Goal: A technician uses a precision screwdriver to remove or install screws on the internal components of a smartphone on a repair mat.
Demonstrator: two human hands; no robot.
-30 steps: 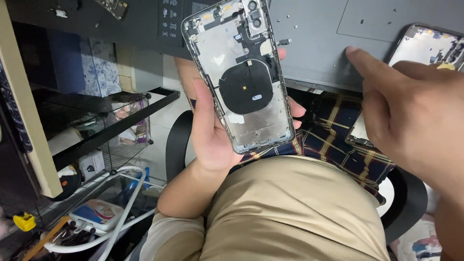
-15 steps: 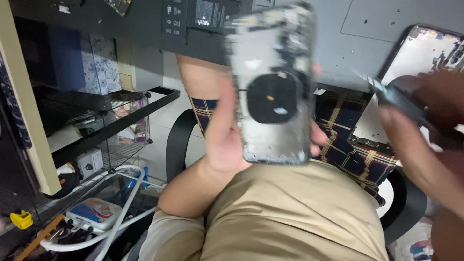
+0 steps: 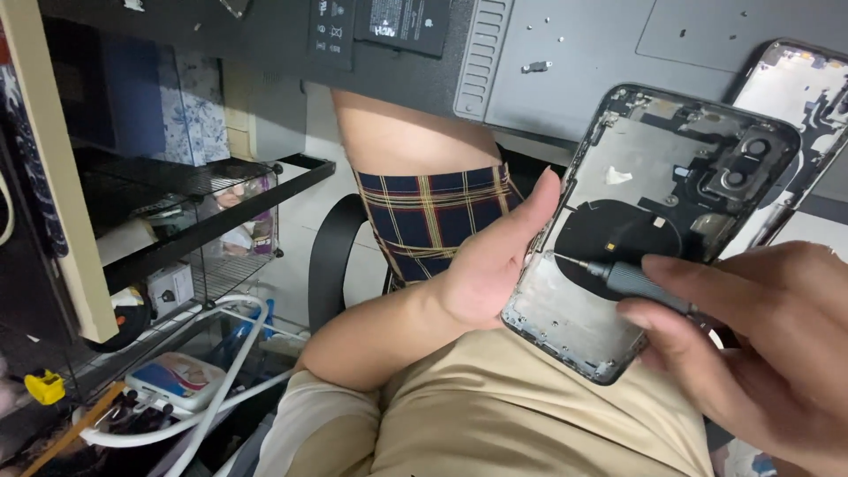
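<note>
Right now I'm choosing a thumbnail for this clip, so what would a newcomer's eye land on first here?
First, the opened phone shell at centre right, its bare insides and round black coil facing the camera, cradled from the left by the left hand. Next, the right hand at lower right pinching a slim grey screwdriver, its tip at the coil's left edge. A second opened phone lies on the grey mat at upper right.

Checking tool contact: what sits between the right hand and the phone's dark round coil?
Head view: only the grey screwdriver spans from right hand to coil.
</note>
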